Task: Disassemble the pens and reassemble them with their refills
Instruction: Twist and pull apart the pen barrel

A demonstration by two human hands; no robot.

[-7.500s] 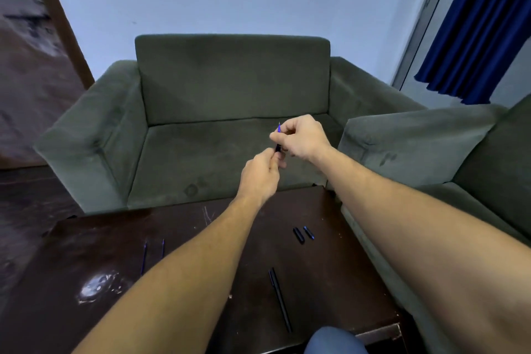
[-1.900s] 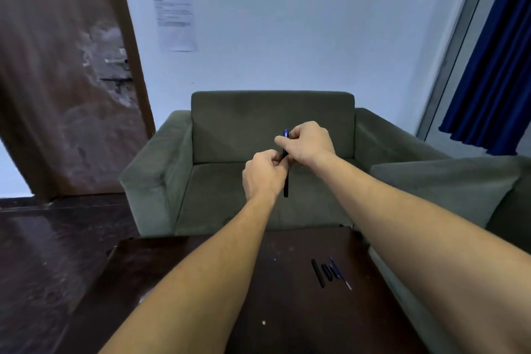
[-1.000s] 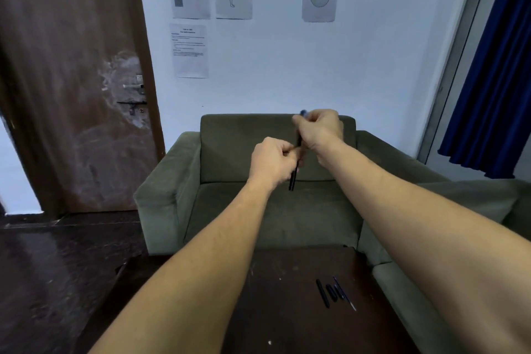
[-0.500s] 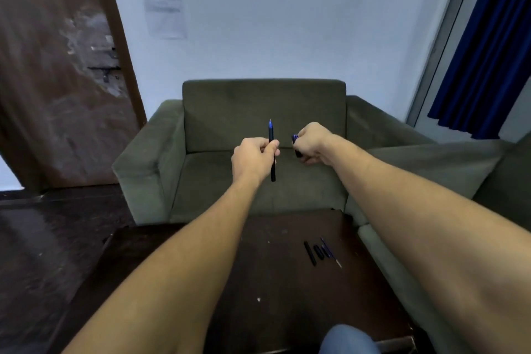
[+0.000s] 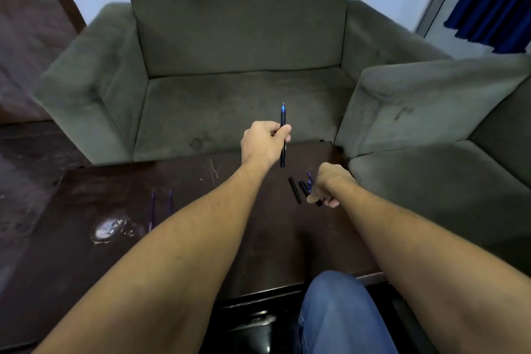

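Observation:
My left hand grips a black pen upright above the table's far edge, its blue tip and point up. My right hand is lowered to the dark wooden table, fingers closed on a small black pen cap. Just left of that hand lie a black pen barrel, another short black piece and a blue refill. Two more blue refills lie on the table's left part.
A green sofa stands beyond the table and a second green sofa at the right. A shiny plastic wrapper lies on the left of the table. My knee in blue jeans is at the near edge.
My right hand pulled the cap off the pen and dropped to the table by the loose parts. My left hand keeps the pen upright. The camera tilted down.

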